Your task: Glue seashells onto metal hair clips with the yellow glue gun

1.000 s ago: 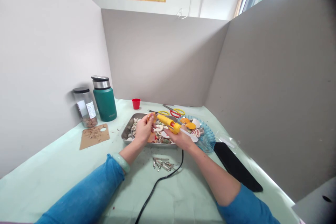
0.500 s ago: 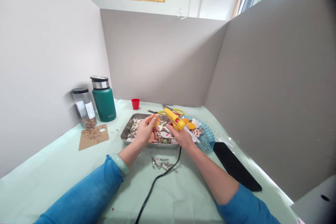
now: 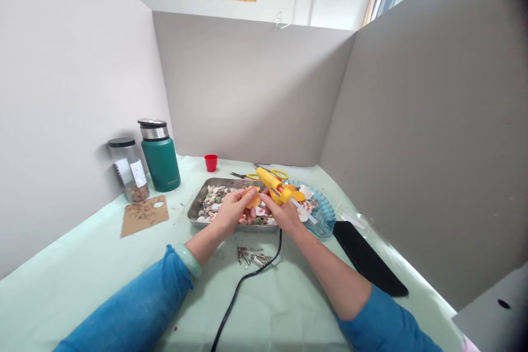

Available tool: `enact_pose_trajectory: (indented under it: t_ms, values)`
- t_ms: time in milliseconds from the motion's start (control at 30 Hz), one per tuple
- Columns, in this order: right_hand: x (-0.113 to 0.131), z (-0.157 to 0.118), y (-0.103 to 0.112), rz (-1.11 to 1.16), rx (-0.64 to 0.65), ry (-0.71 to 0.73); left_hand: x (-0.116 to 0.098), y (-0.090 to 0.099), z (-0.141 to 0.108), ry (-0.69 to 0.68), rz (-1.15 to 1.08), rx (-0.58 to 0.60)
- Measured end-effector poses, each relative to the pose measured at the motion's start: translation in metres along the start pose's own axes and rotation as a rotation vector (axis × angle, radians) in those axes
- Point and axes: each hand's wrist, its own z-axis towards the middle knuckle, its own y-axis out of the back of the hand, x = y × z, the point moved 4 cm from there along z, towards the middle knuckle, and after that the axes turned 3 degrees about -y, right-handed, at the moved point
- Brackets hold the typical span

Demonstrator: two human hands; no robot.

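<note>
My left hand (image 3: 234,209) pinches an orange shell (image 3: 253,199) above the metal tray (image 3: 198,203) of small shells. Close beside it, my right hand (image 3: 284,213) is wrapped round a yellow glue gun (image 3: 273,183), a white glue stick poking out of its rear. The fingertips of my right hand are near the orange shell; whether they touch it I cannot tell. To the right of the tray sits a blue glass plate (image 3: 328,217) with orange and white shells.
Metal clips (image 3: 256,257) and a black cord (image 3: 235,292) lie in front of the tray. Behind it are scissors (image 3: 278,174) and a red cup (image 3: 210,163). A green bottle (image 3: 160,162), a jar (image 3: 131,173) and brown card (image 3: 144,216) stand or lie left; a black slab (image 3: 369,258) lies right.
My left hand has moved slightly right with the orange shell, closer to my right hand. The view has shifted a little. Both hands keep their hold.
</note>
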Motion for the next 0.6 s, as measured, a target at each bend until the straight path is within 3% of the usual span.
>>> enact_pose_trajectory:
  t_ms: [600]
  values:
    - [-0.014, 0.005, 0.002, 0.014, -0.028, 0.031, 0.002, 0.003, 0.001, -0.079, 0.126, -0.044]
